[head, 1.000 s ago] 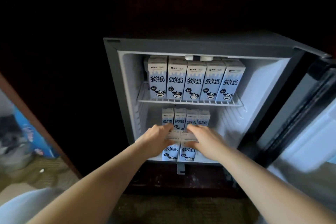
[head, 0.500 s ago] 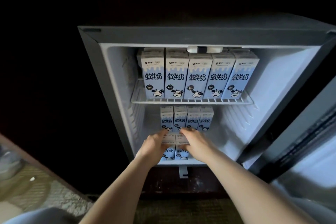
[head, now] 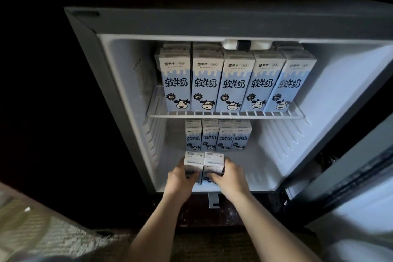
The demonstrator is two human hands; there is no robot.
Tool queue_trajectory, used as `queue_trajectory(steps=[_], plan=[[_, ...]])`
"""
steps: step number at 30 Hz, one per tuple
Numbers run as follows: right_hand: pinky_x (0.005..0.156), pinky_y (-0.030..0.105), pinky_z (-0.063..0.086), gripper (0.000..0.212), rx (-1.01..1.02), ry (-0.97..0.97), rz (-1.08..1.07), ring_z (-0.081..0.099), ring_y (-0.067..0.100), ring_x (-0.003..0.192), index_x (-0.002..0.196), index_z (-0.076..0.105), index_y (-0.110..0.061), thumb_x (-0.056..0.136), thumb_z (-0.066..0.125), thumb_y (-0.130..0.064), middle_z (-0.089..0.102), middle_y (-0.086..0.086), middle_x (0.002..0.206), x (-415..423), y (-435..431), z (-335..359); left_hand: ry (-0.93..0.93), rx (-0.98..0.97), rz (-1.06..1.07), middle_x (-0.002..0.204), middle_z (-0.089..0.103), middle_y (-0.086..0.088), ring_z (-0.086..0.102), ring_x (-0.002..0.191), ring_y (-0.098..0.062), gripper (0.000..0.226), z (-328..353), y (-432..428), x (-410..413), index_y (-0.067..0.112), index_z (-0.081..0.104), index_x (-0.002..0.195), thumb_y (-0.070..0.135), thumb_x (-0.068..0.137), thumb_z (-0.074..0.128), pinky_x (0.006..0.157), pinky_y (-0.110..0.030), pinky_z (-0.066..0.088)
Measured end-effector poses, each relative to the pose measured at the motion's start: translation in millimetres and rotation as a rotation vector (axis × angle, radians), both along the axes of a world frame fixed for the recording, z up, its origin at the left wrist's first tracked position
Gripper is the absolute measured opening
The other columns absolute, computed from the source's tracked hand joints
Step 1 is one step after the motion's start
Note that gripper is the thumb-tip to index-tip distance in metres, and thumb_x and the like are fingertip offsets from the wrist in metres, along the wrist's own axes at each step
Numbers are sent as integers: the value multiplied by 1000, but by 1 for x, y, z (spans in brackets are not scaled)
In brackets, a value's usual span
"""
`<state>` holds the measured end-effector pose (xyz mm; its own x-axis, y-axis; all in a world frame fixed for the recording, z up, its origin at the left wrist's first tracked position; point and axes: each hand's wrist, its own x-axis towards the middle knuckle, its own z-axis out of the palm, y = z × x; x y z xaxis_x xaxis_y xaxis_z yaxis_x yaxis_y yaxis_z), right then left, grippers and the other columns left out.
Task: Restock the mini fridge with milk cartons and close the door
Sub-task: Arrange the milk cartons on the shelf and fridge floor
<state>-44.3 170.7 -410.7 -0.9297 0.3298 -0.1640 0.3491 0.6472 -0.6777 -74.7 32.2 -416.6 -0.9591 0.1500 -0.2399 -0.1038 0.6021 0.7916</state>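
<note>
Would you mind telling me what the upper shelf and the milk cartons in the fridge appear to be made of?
Shelf: probably white-coated metal wire, judging by its thin parallel bars and front rail. Cartons: likely printed paperboard with a slightly glossy finish; they show sharp folded edges, flat faces and soft highlights.

door [head: 361, 208]: cut off right | front cartons [head: 203, 164]: lower faces behind hands
</note>
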Motion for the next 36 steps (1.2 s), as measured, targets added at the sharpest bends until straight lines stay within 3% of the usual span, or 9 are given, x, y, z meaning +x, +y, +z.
queue_trajectory(steps=[4,10,14,19,26,30,36], plan=[[80,29,52,36,68,-30,-9,65,23,100,115,57,-9,85,68,-24,68,6,111,1,-6,-20,-16,-19,1,114,66,-3,59,108,-22,46,-7,2,0,19,45,131,17,88,61,86,-25,43],[66,24,46,31,108,14,8,66,22,87,116,55,-11,89,63,-24,69,6,104,-8,-3,-26,-13,10,10,120,63,-3,58,110,-23,57,-16,6,-3,21,32,141,14,90,58,86,-26,44],[62,24,37,30,97,35,4,65,26,88,116,53,-12,91,61,-27,69,8,100,-17,-1,-26,0,39,54,117,62,-1,58,95,-16,57,-21,12,-14,20,31,143,13,92,56,79,-24,44],[62,24,35,32,67,73,-16,63,26,81,119,53,-10,90,61,-22,67,10,89,-29,2,-28,17,83,79,129,56,0,55,115,-21,59,-19,19,-25,20,28,145,13,93,54,85,-21,37],[72,32,51,31,61,121,-54,66,27,93,118,54,-8,89,61,-16,69,11,103,-47,3,-42,19,143,123,134,52,-1,50,121,-19,60,-21,29,-37,19,26,146,5,93,51,88,-19,36],[63,27,42,24,40,142,-89,66,26,84,114,57,-6,91,58,-13,69,11,90,-56,5,-50,22,147,140,136,51,-3,51,120,-22,61,-24,35,-44,20,23,147,6,94,49,88,-23,38],[66,34,51,13,39,172,-124,64,26,79,99,60,-4,93,52,-14,67,11,85,-62,6,-58,2,157,152,132,54,-3,51,119,-20,56,-29,40,-55,17,31,143,3,93,49,85,-20,35]])
